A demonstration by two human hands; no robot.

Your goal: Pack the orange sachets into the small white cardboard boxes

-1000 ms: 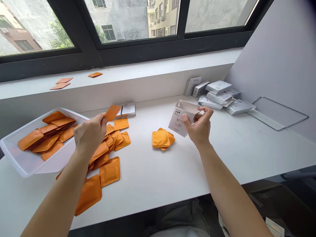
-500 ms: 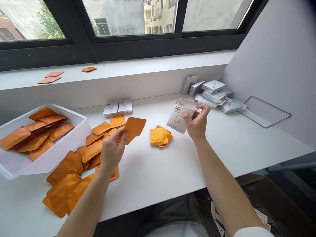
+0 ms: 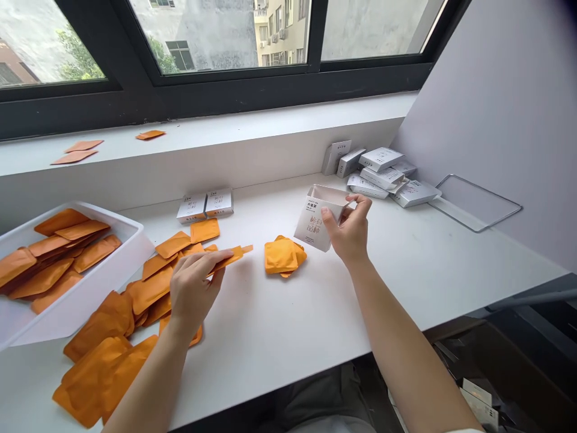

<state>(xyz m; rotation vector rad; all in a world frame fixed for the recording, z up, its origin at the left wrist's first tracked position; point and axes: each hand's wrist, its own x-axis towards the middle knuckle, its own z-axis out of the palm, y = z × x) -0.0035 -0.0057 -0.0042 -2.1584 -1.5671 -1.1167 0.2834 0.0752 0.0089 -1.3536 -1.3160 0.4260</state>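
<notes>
Lettering marks the front of the white, open-topped cardboard box (image 3: pixel 311 225) that I hold upright, slightly tilted, above the white table (image 3: pixel 279 331). Its small top line seems to read WHITE TEA; bold black characters below look like 大毫茶, and larger brownish ones like 稀有 and 品种. Finer print near the bottom is too small for me to read.

My right hand (image 3: pixel 351 231) is partly closed on the box's right side, thumb on the front face and fingers curled round the side edge. My left hand (image 3: pixel 193 285) pinches flat orange packets (image 3: pixel 232 257), seen nearly edge-on; I make out two tips but cannot tell the full count.

Between my hands, a small stack of square orange sachets (image 3: pixel 282 255) lies on the table. Left of it spreads a loose orange pile (image 3: pixel 151 288), beside a translucent white plastic bin (image 3: pixel 103 270) holding more orange sachets (image 3: pixel 54 267). Two closed white cartons (image 3: pixel 192 206) sit side by side behind the pile, brownish print on their tops.

Farther right, a heap of white printed cartons (image 3: pixel 381 175) lies near a thin metal wire frame (image 3: pixel 480 230). Three orange packets (image 3: pixel 151 135) rest on the white windowsill (image 3: pixel 252 125).
</notes>
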